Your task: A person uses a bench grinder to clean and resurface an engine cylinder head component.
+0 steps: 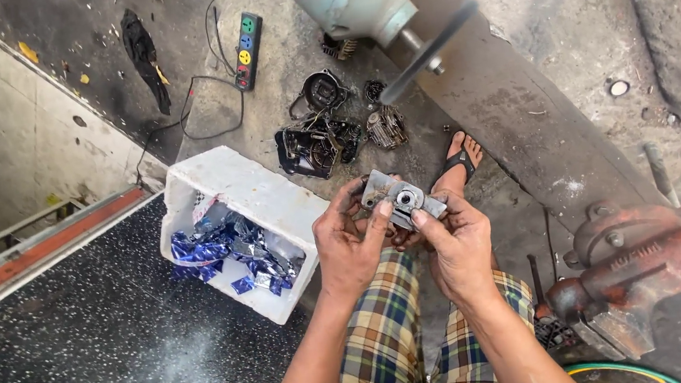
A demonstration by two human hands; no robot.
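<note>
Stained grey concrete floor in daylight, pale wall at left, dark speckled worktop with a red-edged rail, rusty red bench vise at right, 1 black power strip on the ground.

Both forearms reach forward and meet at centre. The left hand and right hand face each other, backs up, fingers curled in a shared grip, thumbs pressing on top.
</note>
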